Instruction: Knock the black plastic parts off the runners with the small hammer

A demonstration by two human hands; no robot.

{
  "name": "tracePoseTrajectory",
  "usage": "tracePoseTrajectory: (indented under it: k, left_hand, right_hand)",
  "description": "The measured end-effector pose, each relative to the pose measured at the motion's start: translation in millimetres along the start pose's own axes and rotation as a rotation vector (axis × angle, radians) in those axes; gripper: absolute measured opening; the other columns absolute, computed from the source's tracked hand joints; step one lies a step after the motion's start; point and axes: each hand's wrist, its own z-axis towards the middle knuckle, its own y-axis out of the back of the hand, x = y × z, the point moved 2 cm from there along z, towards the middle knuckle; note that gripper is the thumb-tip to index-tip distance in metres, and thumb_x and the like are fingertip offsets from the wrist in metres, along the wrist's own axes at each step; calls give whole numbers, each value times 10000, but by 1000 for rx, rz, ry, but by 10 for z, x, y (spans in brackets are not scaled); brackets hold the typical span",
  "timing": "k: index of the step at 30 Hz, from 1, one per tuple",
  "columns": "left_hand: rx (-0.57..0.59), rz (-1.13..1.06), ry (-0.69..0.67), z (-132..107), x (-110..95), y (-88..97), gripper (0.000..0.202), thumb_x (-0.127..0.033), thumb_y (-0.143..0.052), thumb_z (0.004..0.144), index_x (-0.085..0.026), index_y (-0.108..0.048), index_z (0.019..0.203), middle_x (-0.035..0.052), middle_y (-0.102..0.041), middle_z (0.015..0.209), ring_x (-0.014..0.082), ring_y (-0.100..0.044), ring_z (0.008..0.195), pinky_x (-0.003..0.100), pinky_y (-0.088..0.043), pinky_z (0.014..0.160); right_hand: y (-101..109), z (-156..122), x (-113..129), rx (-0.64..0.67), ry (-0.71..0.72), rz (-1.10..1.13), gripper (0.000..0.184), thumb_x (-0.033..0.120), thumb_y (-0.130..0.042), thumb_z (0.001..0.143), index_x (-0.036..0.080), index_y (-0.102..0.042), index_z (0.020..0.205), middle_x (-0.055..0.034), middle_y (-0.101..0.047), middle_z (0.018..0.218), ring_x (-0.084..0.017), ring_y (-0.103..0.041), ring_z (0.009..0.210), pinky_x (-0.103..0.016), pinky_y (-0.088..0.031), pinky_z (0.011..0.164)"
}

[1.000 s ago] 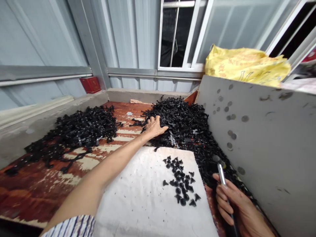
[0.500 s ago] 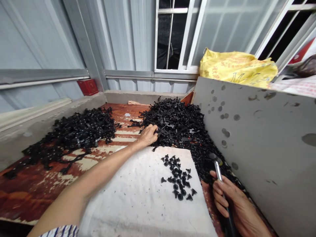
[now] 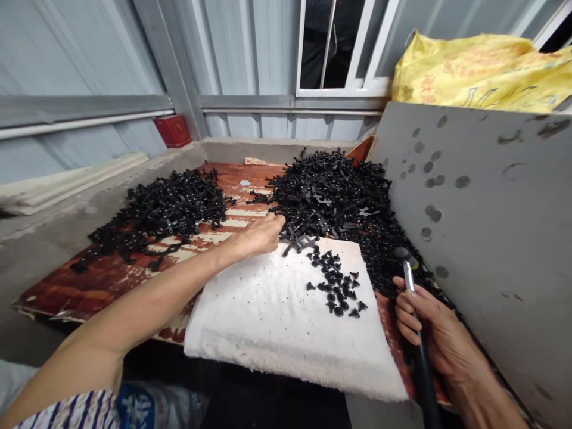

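My left hand [image 3: 259, 233] reaches forward with its fingers closed on a strip of joined black plastic parts [image 3: 298, 241], at the near edge of the big right pile [image 3: 333, 193]. The strip lies on the far edge of a white cloth pad [image 3: 268, 310]. Several loose small black pieces [image 3: 336, 286] sit on that pad. My right hand [image 3: 431, 333] is wrapped round a black-handled metal tool [image 3: 415, 322] that points up, close to the grey board.
A second pile of black parts [image 3: 165, 205] lies at the left on the worn red wooden board [image 3: 102, 280]. A grey spotted panel [image 3: 482, 226] stands upright on the right, with a yellow bag [image 3: 478, 71] behind it. A small red box [image 3: 173, 130] sits on the ledge by the wall.
My left hand has closed on a strip in the right pile and drawn it back onto the cloth's far edge. The camera has tipped down. My right hand keeps the tool in place.
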Motion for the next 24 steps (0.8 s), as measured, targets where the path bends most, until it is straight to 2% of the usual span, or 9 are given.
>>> tracePoseTrajectory:
  k: [3, 5, 8, 12, 16, 21, 24]
  left_hand:
    - [12, 188, -12, -88, -155, 14, 280, -107, -408, 850, -165, -529, 1096, 133, -564, 1087, 258, -590, 886, 387, -447, 763]
    - [-16, 226, -96, -115, -253, -43, 249, -175, -400, 889, -162, -545, 1091, 137, -564, 1100, 281, -564, 959, 400, -442, 781]
    - [10, 248, -248, -99, -317, -198, 234, -219, -445, 881, -163, -570, 1070, 134, -560, 1124, 306, -491, 1072, 427, -416, 856]
    - [22, 260, -241, 4, -288, -336, 321, -73, -352, 862, -149, -574, 1080, 143, -567, 1110, 287, -493, 1037, 439, -390, 876]
    - [18, 265, -239, 113, -274, -334, 404, 21, -325, 811, -156, -579, 1071, 132, -586, 1091, 277, -508, 1049, 433, -376, 900]
    - [17, 184, -184, 203, -147, -245, 360, -2, -369, 803, -186, -591, 1017, 112, -610, 1020, 247, -574, 928, 354, -423, 781]
    - [25, 148, -236, 239, -57, -178, 256, -32, -423, 794, -189, -601, 889, 93, -621, 922, 232, -596, 860, 328, -422, 731]
  right_hand:
    - [3, -11, 5, 4, 7, -2, 500, 273, -905, 457, 166, -660, 879, 77, -443, 528, -26, -342, 382, -119, -302, 272]
    - [5, -16, 11, 5, 15, -4, 508, 279, -910, 447, 164, -661, 874, 77, -443, 525, -27, -342, 381, -121, -301, 271]
    - [14, -16, 12, 19, 19, -11, 491, 266, -902, 457, 169, -659, 873, 79, -442, 528, -28, -335, 386, -121, -302, 274]
    - [45, 2, -9, 47, 27, -24, 430, 257, -872, 519, 177, -654, 881, 79, -437, 541, -30, -330, 396, -121, -305, 284]
    - [80, 23, -26, 59, 38, -28, 387, 254, -845, 575, 181, -654, 904, 81, -425, 545, -31, -326, 394, -121, -303, 288]
    - [65, 20, -12, 48, 25, -25, 390, 263, -847, 549, 184, -654, 879, 81, -435, 542, -34, -325, 391, -127, -299, 284]
    - [53, 14, -3, 36, 23, -21, 418, 263, -860, 522, 179, -650, 874, 82, -435, 533, -33, -322, 390, -126, -292, 285]
